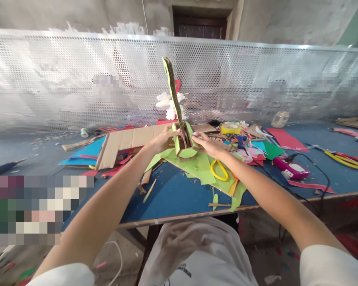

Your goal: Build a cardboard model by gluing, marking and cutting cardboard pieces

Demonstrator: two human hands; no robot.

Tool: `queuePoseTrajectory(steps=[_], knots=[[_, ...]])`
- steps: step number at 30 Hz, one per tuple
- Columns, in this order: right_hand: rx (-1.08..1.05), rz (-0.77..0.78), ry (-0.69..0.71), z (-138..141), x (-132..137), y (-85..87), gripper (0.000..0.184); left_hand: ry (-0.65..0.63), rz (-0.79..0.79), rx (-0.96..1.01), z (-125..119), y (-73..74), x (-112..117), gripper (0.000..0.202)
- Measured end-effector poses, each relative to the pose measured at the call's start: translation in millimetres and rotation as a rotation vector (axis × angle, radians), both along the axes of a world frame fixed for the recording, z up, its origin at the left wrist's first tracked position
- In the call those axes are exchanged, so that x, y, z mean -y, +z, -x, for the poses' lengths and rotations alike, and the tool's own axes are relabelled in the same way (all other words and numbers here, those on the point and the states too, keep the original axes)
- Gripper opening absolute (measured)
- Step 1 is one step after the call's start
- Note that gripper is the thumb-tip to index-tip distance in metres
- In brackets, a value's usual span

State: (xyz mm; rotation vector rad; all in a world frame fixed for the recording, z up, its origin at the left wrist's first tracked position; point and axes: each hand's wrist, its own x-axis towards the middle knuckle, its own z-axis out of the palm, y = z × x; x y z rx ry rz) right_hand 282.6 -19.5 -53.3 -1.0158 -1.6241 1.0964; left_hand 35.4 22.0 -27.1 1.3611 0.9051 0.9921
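Note:
A green-covered cardboard model with a tall upright strip stands on light green paper on the blue table. My left hand grips its left side, fingers curled around the base. My right hand presses against its right side, fingers wrapped on the base. Yellow-handled scissors lie just below my right wrist.
A flat cardboard sheet lies to the left. A tape roll, a blue glue gun, a pink tool with a black cord and coloured paper scraps lie to the right. A perforated metal screen backs the table.

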Motion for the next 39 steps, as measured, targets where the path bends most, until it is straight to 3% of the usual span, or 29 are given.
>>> queuePoseTrajectory(steps=[5, 16, 23, 31, 39], knots=[[-0.046, 0.090, 0.041, 2.1, 0.6, -1.6, 0.045, 0.019, -0.015, -0.008, 0.6, -0.9, -1.1, 0.089], [-0.057, -0.025, 0.026, -0.3, -13.0, -5.3, 0.042, 0.018, -0.025, -0.026, 1.5, -5.1, -8.0, 0.096], [0.009, -0.017, -0.011, 0.6, -12.8, -6.6, 0.048, 0.006, -0.032, -0.039, 1.4, -6.6, -8.9, 0.083], [-0.085, 0.013, -0.024, 2.0, -12.5, -7.5, 0.036, 0.013, -0.031, -0.027, 0.0, -8.0, -8.0, 0.085], [-0.138, 0.040, -0.010, -1.1, -7.0, -1.3, 0.037, 0.007, -0.031, -0.036, -0.4, -9.0, -7.4, 0.089]])
